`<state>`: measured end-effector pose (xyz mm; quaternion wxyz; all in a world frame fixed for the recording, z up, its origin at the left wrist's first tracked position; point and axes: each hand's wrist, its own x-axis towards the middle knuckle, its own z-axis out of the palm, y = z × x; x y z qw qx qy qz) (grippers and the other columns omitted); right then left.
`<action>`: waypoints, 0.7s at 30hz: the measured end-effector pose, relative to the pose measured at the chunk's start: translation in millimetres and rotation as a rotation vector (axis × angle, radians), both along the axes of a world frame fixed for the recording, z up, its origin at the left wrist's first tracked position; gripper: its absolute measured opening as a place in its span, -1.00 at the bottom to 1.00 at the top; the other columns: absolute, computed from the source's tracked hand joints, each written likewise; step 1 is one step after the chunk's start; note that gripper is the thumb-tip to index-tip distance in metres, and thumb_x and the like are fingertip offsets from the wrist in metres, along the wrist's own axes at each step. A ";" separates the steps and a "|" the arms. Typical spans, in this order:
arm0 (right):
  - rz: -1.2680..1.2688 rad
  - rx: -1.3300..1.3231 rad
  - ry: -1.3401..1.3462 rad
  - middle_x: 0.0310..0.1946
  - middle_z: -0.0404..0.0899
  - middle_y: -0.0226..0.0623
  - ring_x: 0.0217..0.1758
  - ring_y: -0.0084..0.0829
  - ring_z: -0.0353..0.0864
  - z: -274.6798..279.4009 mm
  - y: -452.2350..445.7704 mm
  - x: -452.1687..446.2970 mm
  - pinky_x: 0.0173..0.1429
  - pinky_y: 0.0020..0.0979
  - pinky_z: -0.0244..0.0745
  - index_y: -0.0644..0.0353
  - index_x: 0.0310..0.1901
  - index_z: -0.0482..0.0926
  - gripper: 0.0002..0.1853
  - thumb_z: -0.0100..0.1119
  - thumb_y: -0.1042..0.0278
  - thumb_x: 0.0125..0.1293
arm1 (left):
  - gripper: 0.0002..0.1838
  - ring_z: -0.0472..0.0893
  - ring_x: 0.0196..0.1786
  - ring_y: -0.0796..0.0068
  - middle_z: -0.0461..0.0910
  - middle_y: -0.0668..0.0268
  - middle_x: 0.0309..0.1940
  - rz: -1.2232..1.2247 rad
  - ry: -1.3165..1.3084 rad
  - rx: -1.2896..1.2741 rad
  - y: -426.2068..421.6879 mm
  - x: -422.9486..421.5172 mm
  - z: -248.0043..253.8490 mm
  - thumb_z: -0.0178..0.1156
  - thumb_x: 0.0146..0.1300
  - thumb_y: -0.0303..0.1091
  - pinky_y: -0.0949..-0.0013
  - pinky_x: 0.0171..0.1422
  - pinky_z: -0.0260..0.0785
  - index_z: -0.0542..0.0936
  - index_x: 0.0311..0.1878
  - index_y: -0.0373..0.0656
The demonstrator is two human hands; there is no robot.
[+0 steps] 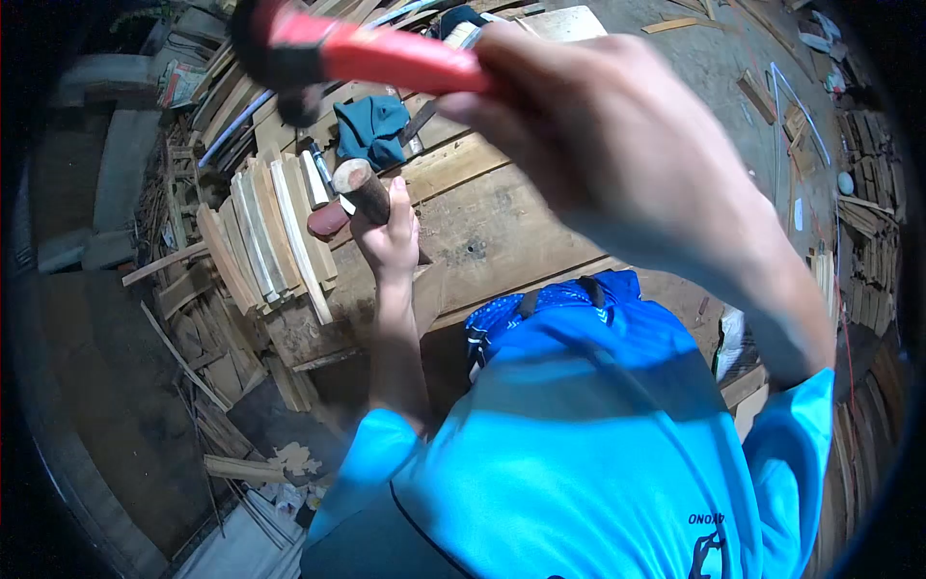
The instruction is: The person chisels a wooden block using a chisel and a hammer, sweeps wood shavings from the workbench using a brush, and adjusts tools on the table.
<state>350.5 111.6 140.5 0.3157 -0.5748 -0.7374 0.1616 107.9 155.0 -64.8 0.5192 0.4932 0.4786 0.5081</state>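
2 hands (389, 241) grip a wooden handle (364, 190) and blurred, cropped hammer (381, 58)

Dim, vignetted fisheye view; motion blur softens the raised hammer (376, 53).

Your worn brown wooden plank bench (502, 217) carries a crumpled teal cloth (369, 131) near the far edge and pale, narrow wooden strips (280, 227) side by side at your left.
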 end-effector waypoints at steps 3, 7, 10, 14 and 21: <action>0.191 -0.019 -0.219 -0.60 0.49 -0.04 -0.56 0.04 0.54 -13.4 7.1 -6.2 -0.45 -0.05 0.40 0.22 -0.24 0.54 -0.70 0.16 0.13 0.54 | -0.65 0.35 -0.69 0.72 0.40 0.53 -0.70 0.006 0.007 -0.029 1.2 -2.0 -7.8 0.27 0.46 -0.34 0.48 -0.60 0.11 0.48 -0.51 -0.09; 0.188 0.044 -0.211 -0.53 0.56 -0.04 -0.44 0.00 0.68 6.3 20.6 -10.6 -0.35 -0.04 0.58 0.27 -0.27 0.58 -0.77 0.25 0.24 0.32 | -0.68 0.40 -0.67 0.68 0.42 0.53 -0.71 -0.019 0.077 0.053 0.8 -5.2 -13.8 0.28 0.45 -0.33 0.45 -0.55 0.17 0.52 -0.48 -0.15; 0.188 0.045 -0.182 -0.51 0.58 -0.03 -0.37 0.02 0.72 -16.9 14.0 -15.9 -0.31 -0.05 0.62 0.31 -0.28 0.58 -0.72 0.33 0.22 0.22 | -0.71 0.46 -0.63 0.67 0.48 0.49 -0.68 -0.002 0.112 -0.012 1.0 -11.1 -20.5 0.29 0.42 -0.32 0.45 -0.52 0.24 0.55 -0.46 -0.17; 0.192 -0.005 -0.193 -0.53 0.58 -0.03 -0.37 0.06 0.72 4.4 14.0 -9.5 -0.31 -0.04 0.63 0.33 -0.28 0.56 -0.71 0.31 0.21 0.28 | -0.77 0.46 -0.64 0.66 0.49 0.48 -0.67 0.033 0.118 0.081 1.0 -9.1 -16.1 0.28 0.36 -0.41 0.43 -0.53 0.24 0.57 -0.46 -0.20; 0.210 0.178 -0.211 -0.69 0.40 -0.14 -0.62 -0.03 0.51 -6.3 20.1 -10.4 -0.55 -0.07 0.36 0.19 -0.17 0.50 -0.68 0.12 0.06 0.55 | -0.77 0.46 -0.58 0.60 0.45 0.45 -0.63 0.027 0.314 0.095 -7.1 -6.3 -2.5 0.25 0.27 -0.35 0.37 -0.45 0.27 0.49 -0.48 -0.20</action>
